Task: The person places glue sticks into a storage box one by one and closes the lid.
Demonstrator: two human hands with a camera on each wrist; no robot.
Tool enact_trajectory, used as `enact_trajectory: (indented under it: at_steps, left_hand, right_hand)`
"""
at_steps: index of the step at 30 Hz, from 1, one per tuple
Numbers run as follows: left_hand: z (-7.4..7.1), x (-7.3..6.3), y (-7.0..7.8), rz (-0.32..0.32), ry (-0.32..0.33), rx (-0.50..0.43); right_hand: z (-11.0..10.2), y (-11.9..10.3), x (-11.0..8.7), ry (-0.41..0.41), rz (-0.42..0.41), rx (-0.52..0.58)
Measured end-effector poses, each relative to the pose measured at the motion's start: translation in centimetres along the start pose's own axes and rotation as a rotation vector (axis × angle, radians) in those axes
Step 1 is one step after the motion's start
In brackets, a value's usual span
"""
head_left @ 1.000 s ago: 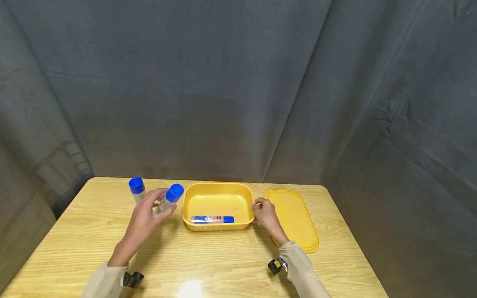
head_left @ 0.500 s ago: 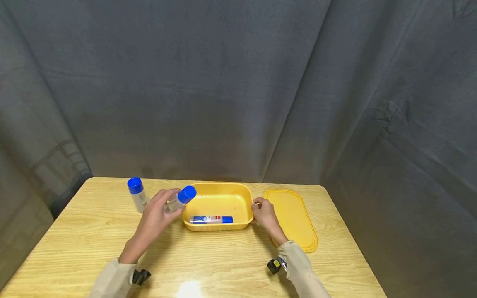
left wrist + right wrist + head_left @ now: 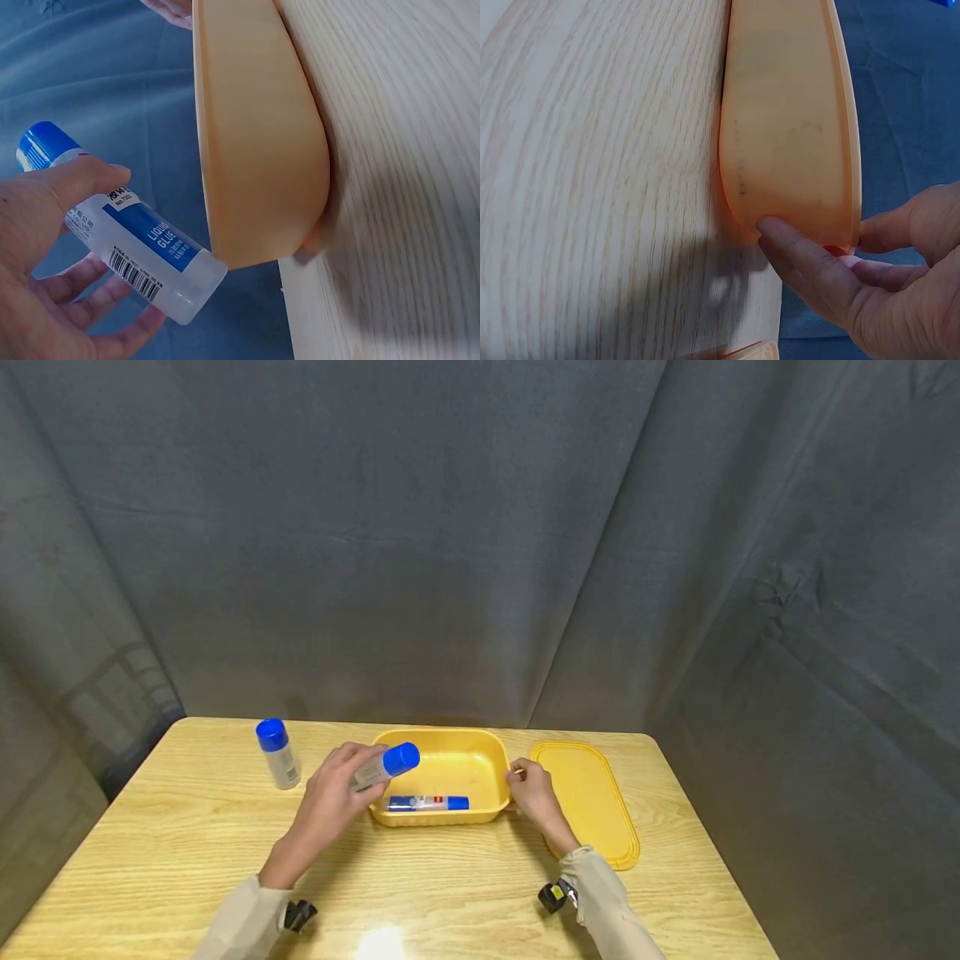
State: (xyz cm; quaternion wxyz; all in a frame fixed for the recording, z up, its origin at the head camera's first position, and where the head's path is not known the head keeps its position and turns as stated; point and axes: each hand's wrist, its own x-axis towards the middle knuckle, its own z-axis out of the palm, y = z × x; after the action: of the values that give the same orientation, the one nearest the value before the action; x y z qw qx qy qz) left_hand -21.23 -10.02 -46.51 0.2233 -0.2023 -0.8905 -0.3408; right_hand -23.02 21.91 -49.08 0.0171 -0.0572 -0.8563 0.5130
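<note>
My left hand (image 3: 333, 793) grips a clear liquid glue bottle (image 3: 146, 232) with a blue cap, thumb on one side and fingers on the other. In the head view the bottle tilts, its cap pointing right over the left end of the yellow plastic box (image 3: 442, 819). A second glue bottle (image 3: 427, 803) lies on its side in the box, along the near wall. My right hand (image 3: 536, 793) holds the box's right end, thumb at the rim and fingers against the outer wall (image 3: 787, 135). Another blue-capped glue bottle (image 3: 282, 767) stands upright on the table, left of the left hand.
A flat yellow lid (image 3: 592, 802) lies on the wooden table (image 3: 435, 893) to the right of the box, partly behind the right hand and wrist. Grey curtains (image 3: 375, 568) hang behind the table and along both sides.
My left hand has carried its glue bottle rightward from beside the box to over its left end, the bottle tilting further. My right hand stays at the box's right end.
</note>
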Motion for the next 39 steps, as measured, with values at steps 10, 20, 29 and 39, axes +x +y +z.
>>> enact_trajectory:
  at_steps: [10,20,29,39]
  left_hand:
    - [0.8,0.6,0.8,0.023,-0.049,0.039]
    - [1.3,1.1,1.2,0.088,-0.054,0.081]
    - [1.9,1.8,1.6,0.049,-0.155,0.098]
    - [2.8,1.9,1.5,0.063,-0.177,0.121]
  right_hand:
    - [0.0,-0.1,-0.1,0.006,-0.005,-0.011]
    - [0.1,-0.1,0.0,0.012,-0.017,-0.030]
    - [0.1,0.0,0.0,0.018,-0.018,-0.047]
    - [0.3,-0.1,-0.2,0.022,-0.028,-0.042]
